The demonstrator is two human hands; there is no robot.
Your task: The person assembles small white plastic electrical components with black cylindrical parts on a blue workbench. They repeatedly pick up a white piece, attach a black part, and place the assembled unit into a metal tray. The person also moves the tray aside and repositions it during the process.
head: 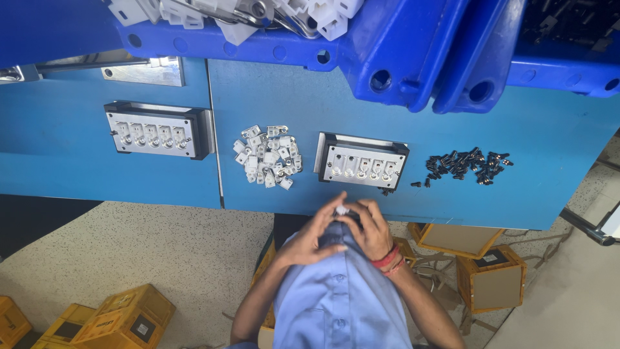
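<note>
My left hand (314, 234) and my right hand (369, 227) meet just below the blue table's front edge, both pinching one small white plastic part (341, 210). Straight ahead of them stands a grey metal fixture block (361, 161) with a row of round sockets. A heap of small white plastic parts (268, 157) lies left of that block. To its right is a scatter of small black screws (466, 166).
A second, similar fixture block (157, 130) sits at the left of the blue table (549, 142). Blue plastic bins (394, 45) with white parts line the far side. Yellow crates (123, 320) and brown boxes (494, 278) stand on the floor.
</note>
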